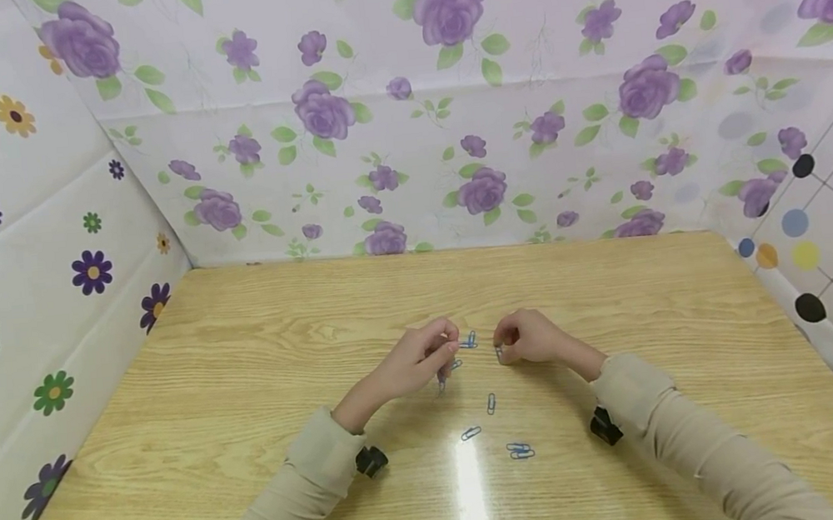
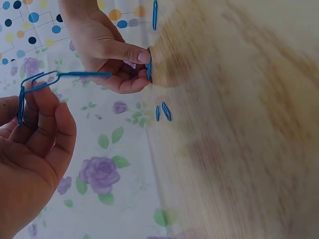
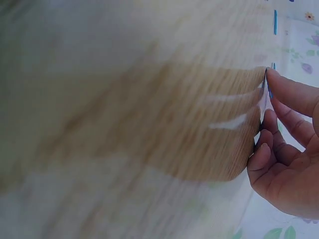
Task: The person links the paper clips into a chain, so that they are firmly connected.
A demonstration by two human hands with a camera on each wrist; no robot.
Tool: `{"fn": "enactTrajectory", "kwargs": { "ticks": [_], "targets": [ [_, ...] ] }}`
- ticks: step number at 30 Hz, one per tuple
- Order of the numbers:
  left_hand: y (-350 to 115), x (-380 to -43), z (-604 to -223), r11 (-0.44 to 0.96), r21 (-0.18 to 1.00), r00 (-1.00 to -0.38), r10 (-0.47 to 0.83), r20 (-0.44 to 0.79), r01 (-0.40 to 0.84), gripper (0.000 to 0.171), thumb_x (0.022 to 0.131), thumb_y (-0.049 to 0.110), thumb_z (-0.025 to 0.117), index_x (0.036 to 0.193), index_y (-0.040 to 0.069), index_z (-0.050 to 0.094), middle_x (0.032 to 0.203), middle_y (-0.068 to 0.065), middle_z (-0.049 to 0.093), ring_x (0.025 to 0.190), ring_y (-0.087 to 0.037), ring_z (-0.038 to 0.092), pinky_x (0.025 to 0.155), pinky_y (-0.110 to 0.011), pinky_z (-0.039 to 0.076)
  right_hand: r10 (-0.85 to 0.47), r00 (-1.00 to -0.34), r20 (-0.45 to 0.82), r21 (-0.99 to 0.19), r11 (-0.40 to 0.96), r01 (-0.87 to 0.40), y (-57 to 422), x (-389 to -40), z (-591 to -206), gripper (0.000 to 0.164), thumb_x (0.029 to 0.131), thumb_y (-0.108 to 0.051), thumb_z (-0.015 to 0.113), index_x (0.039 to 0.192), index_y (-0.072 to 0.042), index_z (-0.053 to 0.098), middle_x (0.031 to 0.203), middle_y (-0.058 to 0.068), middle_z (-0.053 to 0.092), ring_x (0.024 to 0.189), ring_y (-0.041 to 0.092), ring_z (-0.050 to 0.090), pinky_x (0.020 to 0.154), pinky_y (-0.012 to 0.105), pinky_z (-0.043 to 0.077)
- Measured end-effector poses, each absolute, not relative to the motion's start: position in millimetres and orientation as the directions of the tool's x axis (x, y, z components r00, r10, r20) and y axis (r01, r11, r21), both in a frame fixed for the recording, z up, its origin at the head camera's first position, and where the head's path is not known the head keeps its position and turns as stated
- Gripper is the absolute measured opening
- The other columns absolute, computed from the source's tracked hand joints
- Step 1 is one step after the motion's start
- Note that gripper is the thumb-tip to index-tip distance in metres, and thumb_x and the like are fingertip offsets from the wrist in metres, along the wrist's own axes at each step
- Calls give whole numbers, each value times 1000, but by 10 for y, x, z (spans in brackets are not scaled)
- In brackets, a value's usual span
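Between its thumb and fingers my left hand (image 1: 420, 358) pinches a short chain of blue paper clips (image 2: 42, 82), raised off the table. One clip of the chain stretches out past the fingertips in the left wrist view, linked to the others. To the right, my right hand (image 1: 533, 337) is low at the tabletop, thumb and forefinger closed on a single blue paper clip (image 1: 499, 353). That clip shows only partly beside the fingertips (image 3: 273, 79) in the right wrist view. Loose blue paper clips (image 1: 469, 342) lie just beyond and between the hands.
Nearer me on the wooden table (image 1: 253, 443) are a single upright-lying clip (image 1: 491, 403), a slanted clip (image 1: 471, 433) and a small group of clips (image 1: 521, 451). Patterned sheets border the table at the back (image 1: 335, 192) and sides.
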State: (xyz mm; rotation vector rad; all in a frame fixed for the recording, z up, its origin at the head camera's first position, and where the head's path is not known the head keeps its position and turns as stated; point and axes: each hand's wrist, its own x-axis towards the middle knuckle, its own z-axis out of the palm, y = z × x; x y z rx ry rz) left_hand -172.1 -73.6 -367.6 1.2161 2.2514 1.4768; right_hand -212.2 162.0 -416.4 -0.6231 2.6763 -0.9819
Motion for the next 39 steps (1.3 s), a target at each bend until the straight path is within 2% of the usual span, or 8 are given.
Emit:
{"fn": "enactTrajectory", "kwargs": {
  "ticks": [4, 8, 14, 18, 22, 26, 31, 39],
  "targets": [
    [-744, -1694, -3643, 154, 839, -647, 712, 273, 522, 7, 95, -2, 41, 89, -4, 45, 64, -15, 58, 59, -23, 57, 49, -21, 38, -455, -889, -46, -672, 673, -310, 1622, -2104, -4169, 15, 70, -2, 74, 80, -3, 63, 70, 0, 57, 65, 13, 50, 60, 27, 42],
    [-737, -1589, -3487, 156, 853, -657, 710, 254, 498, 7, 93, -7, 41, 87, -6, 45, 68, -22, 60, 65, -35, 60, 50, -19, 33, -426, -903, -61, -714, 650, -258, 1639, -2092, -4192, 11, 73, -2, 72, 79, -3, 62, 69, 1, 59, 59, 13, 52, 55, 27, 45],
    [-732, -1576, -3497, 145, 851, -652, 710, 266, 504, 8, 93, -8, 41, 86, -8, 45, 69, -22, 61, 66, -35, 60, 51, -19, 33, -400, -913, -77, -761, 616, -205, 1688, -2081, -4190, 5, 79, -5, 68, 79, -4, 64, 70, 1, 59, 59, 14, 51, 52, 28, 45],
    [-734, -1572, -3504, 136, 852, -652, 707, 274, 506, 8, 93, -8, 41, 86, -8, 45, 69, -23, 60, 66, -35, 60, 54, -29, 45, -384, -922, -53, -775, 598, -205, 1705, -2049, -4122, 7, 81, -7, 66, 86, -2, 67, 74, 1, 62, 64, 15, 52, 57, 28, 44],
    [-735, -1567, -3514, 138, 848, -662, 693, 286, 511, 7, 92, -8, 43, 86, -7, 46, 71, -22, 59, 68, -35, 60, 62, -44, 49, -379, -925, -10, -792, 567, -224, 1707, -2000, -4022, 13, 83, -9, 65, 92, 0, 70, 83, 3, 66, 71, 14, 58, 63, 29, 47],
    [-734, -1564, -3518, 154, 839, -676, 674, 297, 522, 7, 91, -8, 46, 85, -6, 48, 73, -21, 59, 70, -33, 59, 63, -37, 50, -387, -922, 20, -820, 522, -237, 1716, -1953, -3925, 11, 83, -9, 66, 89, 0, 70, 84, 5, 67, 74, 18, 61, 66, 33, 50],
    [-724, -1566, -3505, 142, 845, -690, 654, 311, 516, 5, 89, -10, 48, 84, -10, 50, 75, -25, 58, 73, -37, 59, 68, -44, 50, -376, -926, 16, -865, 459, -201, 1724, -1896, -3791, 8, 83, -10, 66, 85, -3, 68, 78, 5, 66, 74, 30, 59, 64, 41, 48],
    [-721, -1558, -3480, 145, 849, -698, 647, 307, 508, 5, 88, -11, 49, 84, -10, 52, 77, -26, 58, 75, -40, 58, 72, -44, 50, -389, -921, 18, -906, 382, -179, 1677, -1741, -3591, 11, 84, -13, 66, 85, -2, 66, 75, 9, 62, 67, 21, 55, 58, 29, 45]
  ]
}}
